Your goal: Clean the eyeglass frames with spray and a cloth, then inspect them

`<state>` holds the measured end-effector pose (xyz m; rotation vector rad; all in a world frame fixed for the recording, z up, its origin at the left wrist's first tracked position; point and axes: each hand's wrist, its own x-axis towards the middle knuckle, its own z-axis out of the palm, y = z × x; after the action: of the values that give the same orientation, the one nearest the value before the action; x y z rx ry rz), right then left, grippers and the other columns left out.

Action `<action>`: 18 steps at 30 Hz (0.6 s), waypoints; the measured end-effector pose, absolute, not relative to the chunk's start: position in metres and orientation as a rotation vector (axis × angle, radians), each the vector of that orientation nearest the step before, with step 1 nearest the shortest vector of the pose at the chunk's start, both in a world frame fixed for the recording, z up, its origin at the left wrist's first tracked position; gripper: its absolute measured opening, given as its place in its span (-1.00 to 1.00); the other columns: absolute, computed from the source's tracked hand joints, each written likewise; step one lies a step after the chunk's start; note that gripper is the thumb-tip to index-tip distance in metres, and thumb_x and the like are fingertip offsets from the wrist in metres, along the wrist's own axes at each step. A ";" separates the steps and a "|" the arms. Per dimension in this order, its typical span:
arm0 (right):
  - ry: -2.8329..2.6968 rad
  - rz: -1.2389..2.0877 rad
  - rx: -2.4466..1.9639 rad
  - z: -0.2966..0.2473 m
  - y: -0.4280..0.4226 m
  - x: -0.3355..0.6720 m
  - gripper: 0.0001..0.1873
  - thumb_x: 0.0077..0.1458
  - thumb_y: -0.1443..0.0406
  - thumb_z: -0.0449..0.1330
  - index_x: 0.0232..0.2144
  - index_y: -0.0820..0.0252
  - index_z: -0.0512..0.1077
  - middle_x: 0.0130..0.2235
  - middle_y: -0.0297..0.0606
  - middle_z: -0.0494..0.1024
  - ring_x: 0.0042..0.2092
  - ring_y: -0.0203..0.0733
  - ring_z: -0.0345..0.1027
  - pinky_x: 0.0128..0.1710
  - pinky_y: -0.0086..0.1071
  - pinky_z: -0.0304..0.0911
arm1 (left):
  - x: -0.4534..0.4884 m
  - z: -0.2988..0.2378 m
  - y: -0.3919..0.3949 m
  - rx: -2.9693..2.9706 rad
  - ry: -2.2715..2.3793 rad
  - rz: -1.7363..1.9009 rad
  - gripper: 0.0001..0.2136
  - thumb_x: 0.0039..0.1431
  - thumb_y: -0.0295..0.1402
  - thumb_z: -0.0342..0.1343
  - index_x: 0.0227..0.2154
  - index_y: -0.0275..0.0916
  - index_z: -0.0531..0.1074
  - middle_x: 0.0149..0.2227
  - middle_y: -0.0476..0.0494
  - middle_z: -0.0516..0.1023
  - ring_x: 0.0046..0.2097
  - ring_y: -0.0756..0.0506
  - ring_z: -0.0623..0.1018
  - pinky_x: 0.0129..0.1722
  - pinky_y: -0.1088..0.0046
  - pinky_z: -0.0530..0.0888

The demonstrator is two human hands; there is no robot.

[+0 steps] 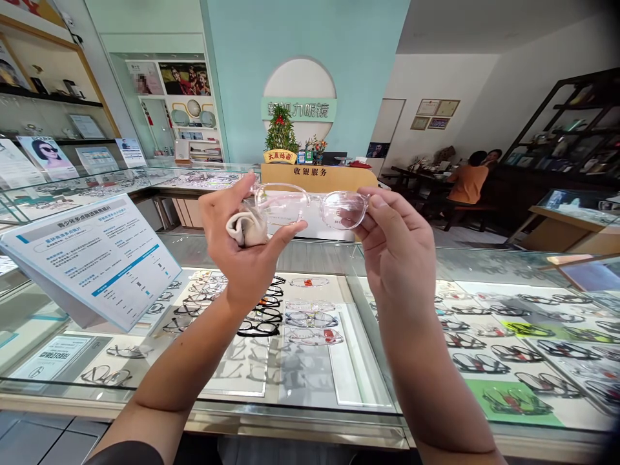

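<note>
Both my hands hold up a pair of clear-framed eyeglasses (314,201) above the glass counter, lenses toward the far wall. My left hand (245,252) grips the left end of the frame, its thumb near the lower rim of the left lens. A bunched-up cream cloth (247,227) is tucked in that same palm. On the other side, my right hand (400,242) pinches the right end of the frame between thumb and fingers. Printed marks show on the lenses.
Below is a glass display case (310,381) with rows of eyeglasses inside. A tilted white sign (97,258) stands on it at left. Beyond are a yellow cashier desk (320,177), a potted plant (281,132) and, at right, a seated person (467,181) in orange.
</note>
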<state>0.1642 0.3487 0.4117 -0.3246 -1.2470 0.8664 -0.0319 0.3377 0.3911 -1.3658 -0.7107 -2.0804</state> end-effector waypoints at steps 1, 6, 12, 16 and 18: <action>-1.254 0.879 -0.331 0.411 0.350 0.165 -0.91 0.32 0.13 0.44 -0.18 -0.07 0.73 -0.17 -0.35 0.73 -0.19 -0.26 0.62 -0.06 -0.30 0.64 | -0.033 0.390 0.339 -1.359 -0.711 -2.068 -0.28 0.05 0.18 0.55 0.19 -0.04 0.58 0.02 -0.14 0.58 0.06 -0.25 0.58 0.10 0.05 0.58; -1.289 0.841 -0.343 0.410 0.351 0.165 -0.85 0.34 0.07 0.43 -0.14 -0.08 0.71 -0.12 -0.32 0.75 -0.13 -0.19 0.64 0.04 -0.18 0.64 | -0.037 0.385 0.346 -1.387 -0.709 -2.071 -0.23 -0.03 0.13 0.61 0.23 0.03 0.56 0.11 -0.16 0.58 0.19 -0.32 0.55 0.23 -0.01 0.55; -1.277 0.727 -0.307 0.410 0.345 0.161 -0.86 0.37 0.09 0.42 -0.11 -0.08 0.71 -0.11 -0.32 0.74 -0.08 -0.17 0.66 0.11 -0.17 0.62 | -0.037 0.387 0.351 -1.517 -0.625 -2.205 -0.26 0.06 0.10 0.58 0.27 0.03 0.55 0.19 -0.19 0.59 0.24 -0.35 0.59 0.31 -0.07 0.55; -1.314 0.660 -0.284 0.408 0.344 0.161 -0.86 0.41 0.09 0.38 -0.07 -0.11 0.70 -0.09 -0.32 0.74 -0.06 -0.17 0.67 0.13 -0.16 0.60 | -0.039 0.384 0.355 -1.636 -0.708 -2.307 -0.18 0.07 0.16 0.55 0.35 0.06 0.47 0.32 -0.21 0.54 0.39 -0.40 0.51 0.37 -0.09 0.56; -1.324 0.642 -0.282 0.408 0.344 0.162 -0.85 0.41 0.08 0.39 -0.06 -0.11 0.70 -0.07 -0.31 0.74 -0.05 -0.16 0.67 0.13 -0.15 0.60 | -0.040 0.383 0.357 -1.670 -0.715 -2.333 -0.18 0.08 0.17 0.54 0.36 0.06 0.46 0.34 -0.21 0.54 0.42 -0.39 0.50 0.38 -0.07 0.56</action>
<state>0.1618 0.3438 0.4076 -0.2824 -1.3237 0.6423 -0.0402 0.3568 0.3830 -1.6699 -0.7154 -2.3330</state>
